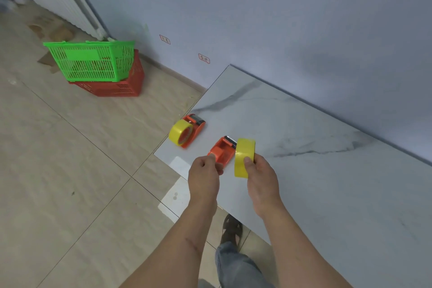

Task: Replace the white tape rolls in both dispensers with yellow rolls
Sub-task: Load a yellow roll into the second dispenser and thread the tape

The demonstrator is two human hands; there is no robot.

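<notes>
At frame centre the left hand point(203, 172) grips the empty dispenser point(222, 152) on the worktop point(304, 147) while the right hand point(260, 176) pinches a yellow roll point(243, 159) just beside it, which probably should slide squarely onto the hub.

Right hand point(261, 177) holds a yellow tape roll point(244, 158) upright, thumb pressed on its outer band, just above the marble table point(327, 182). Left hand point(204, 176) grips the near end of an orange dispenser point(222, 151) that sits close to the table's left edge; roll and dispenser are just beside each other. Further along that left edge, near the far corner, a second orange dispenser point(195, 127) already carries a yellow roll point(180, 133). On the floor by the wall, a green basket point(91, 61) sits stacked on a red basket point(112, 87).
</notes>
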